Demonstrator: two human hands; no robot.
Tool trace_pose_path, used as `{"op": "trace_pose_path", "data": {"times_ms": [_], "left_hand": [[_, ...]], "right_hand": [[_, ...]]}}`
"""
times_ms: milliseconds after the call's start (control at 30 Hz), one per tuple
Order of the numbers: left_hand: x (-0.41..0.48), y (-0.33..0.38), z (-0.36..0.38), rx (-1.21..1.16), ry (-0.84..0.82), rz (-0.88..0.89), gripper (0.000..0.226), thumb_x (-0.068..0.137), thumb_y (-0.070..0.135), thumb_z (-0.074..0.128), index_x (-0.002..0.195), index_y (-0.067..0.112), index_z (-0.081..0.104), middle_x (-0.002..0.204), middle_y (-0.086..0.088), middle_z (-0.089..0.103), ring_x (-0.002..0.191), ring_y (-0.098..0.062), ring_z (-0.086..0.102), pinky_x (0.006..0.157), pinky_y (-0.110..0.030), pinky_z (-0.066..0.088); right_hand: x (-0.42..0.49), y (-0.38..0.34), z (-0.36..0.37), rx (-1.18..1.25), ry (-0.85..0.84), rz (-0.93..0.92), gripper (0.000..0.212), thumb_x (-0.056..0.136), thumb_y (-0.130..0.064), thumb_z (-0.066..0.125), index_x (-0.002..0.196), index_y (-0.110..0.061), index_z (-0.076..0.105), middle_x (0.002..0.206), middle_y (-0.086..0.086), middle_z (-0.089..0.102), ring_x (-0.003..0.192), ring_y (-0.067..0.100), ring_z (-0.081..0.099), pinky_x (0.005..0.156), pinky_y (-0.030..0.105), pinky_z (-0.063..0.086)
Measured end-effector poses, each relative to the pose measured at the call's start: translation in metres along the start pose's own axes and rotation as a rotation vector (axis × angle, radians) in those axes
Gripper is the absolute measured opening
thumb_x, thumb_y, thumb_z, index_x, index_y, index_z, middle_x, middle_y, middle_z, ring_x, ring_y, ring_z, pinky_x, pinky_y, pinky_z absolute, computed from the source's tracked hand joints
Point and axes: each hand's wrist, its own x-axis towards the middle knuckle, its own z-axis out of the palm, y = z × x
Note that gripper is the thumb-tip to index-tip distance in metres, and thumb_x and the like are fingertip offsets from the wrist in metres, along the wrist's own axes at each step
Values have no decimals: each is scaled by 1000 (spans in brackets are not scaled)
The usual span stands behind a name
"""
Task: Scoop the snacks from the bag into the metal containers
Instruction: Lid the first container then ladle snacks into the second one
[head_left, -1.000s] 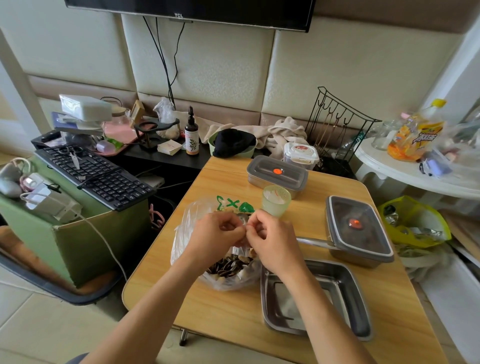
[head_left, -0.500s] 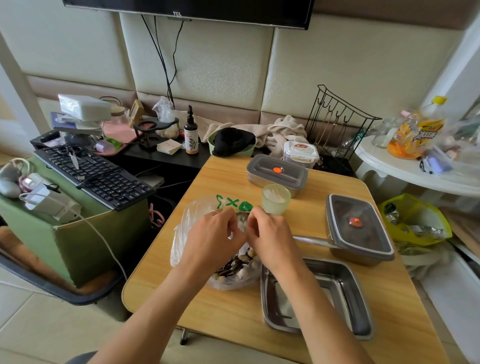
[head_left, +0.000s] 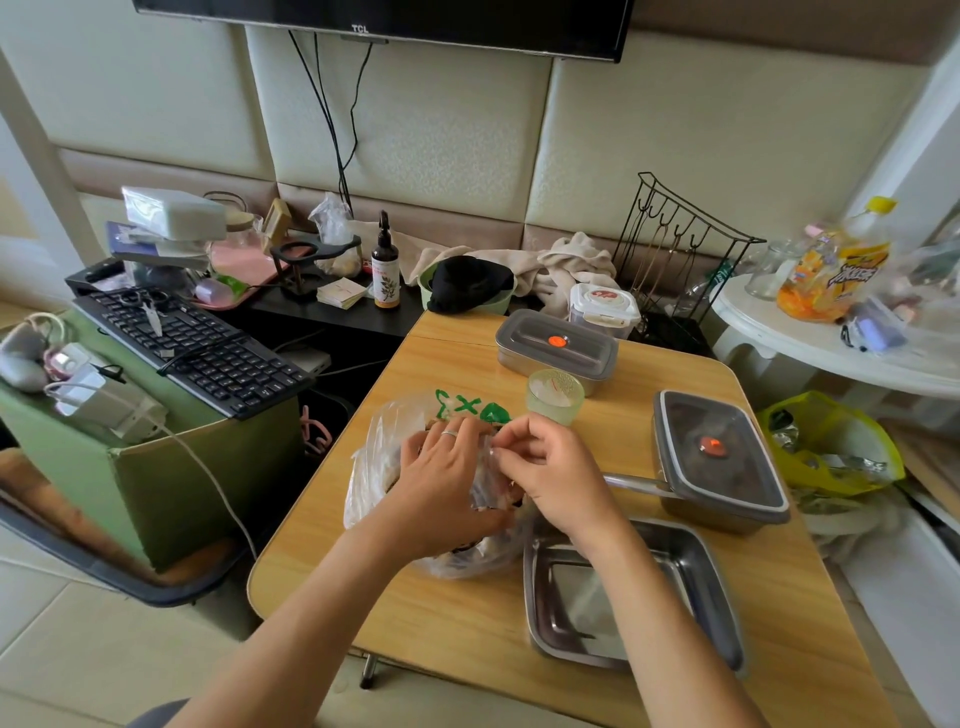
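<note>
A clear plastic bag (head_left: 379, 467) with green print holds dark snacks at the middle of the wooden table (head_left: 431, 618). My left hand (head_left: 441, 488) lies over the bag's mouth with fingers spread, a ring on one finger. My right hand (head_left: 545, 473) pinches the bag's plastic edge beside it. An open metal container (head_left: 711, 587) sits empty at the near right, partly under my right forearm. Two lidded metal containers stand further off: one (head_left: 722, 462) to the right, one (head_left: 556, 345) at the back. A metal handle (head_left: 631, 483) sticks out by the right one.
A small green cup (head_left: 555, 396) stands just behind the bag. A black keyboard (head_left: 192, 351) rests on a green box at the left. A white side table (head_left: 831, 353) with bottles and a yellow bag (head_left: 836, 441) are on the right. A wire rack (head_left: 680, 249) stands behind.
My left hand has opened and spread over the bag's mouth, where before both hands pinched the top together. My right hand still pinches the plastic.
</note>
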Motion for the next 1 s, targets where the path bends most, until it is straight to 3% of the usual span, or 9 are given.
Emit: {"op": "trace_pose_path", "data": {"times_ms": [133,233,433,500,633,700,833,900,1000], "left_hand": [[1,1,2,12,46,-31,67,82,67,59,130,24,43,130,9,50,128,-16,41,115,-37,18],[2,0,1,-9,22,-49,65,74,72,45,118,24,47,113,10,52,115,-15,47,110,-37,25],[0,3,4,-34,50,-32,44,87,56,64,107,24,43,102,10,52,101,-14,46,105,-38,29],[-1,5,2,-56,46,-23,42,88,55,64,107,24,43,103,11,54,101,-13,47,104,-37,28],[-1,6,3,-75,52,-18,40,91,54,62,107,23,44,100,11,56,99,-12,49,102,-35,28],[-1,6,3,-79,47,-18,39,91,51,62,110,23,44,102,10,56,101,-13,49,101,-35,28],[-1,8,3,-78,43,-21,38,94,45,60,118,25,39,109,11,55,105,-13,48,101,-37,28],[-2,10,4,-110,69,2,38,96,42,60,121,27,36,113,11,55,107,-13,47,99,-37,29],[-2,12,6,-126,90,45,42,98,38,58,129,27,32,122,12,52,111,-13,45,102,-39,30]], "right_hand": [[-1,4,-2,-208,-54,-111,16,91,-12,75,86,-26,72,86,-12,72,76,6,67,69,20,51],[-1,5,-1,-234,-61,-155,20,86,-11,77,84,-31,74,92,-15,68,78,8,66,71,20,52],[-1,3,-4,-265,-154,-63,13,95,-29,73,85,-29,81,78,-13,74,73,1,64,69,22,50],[-1,4,-4,-337,-114,-74,25,95,-36,74,71,-30,78,66,-5,67,63,4,53,61,24,42],[-1,5,-6,-426,-33,-103,56,92,-41,76,42,-31,54,52,-1,43,55,10,33,52,25,26],[-2,5,-6,-460,-4,-118,55,90,-46,77,44,-26,54,56,5,49,56,12,37,53,26,29],[-2,1,-4,-296,34,-59,19,88,-37,82,75,-23,79,80,-10,69,73,2,62,67,16,44],[-3,-2,-3,-81,-48,49,13,93,-32,78,87,-21,83,86,-7,77,80,3,69,75,24,53],[-5,-2,-3,36,-128,149,16,98,-27,69,98,-22,84,95,-4,81,94,9,72,90,30,56]]}}
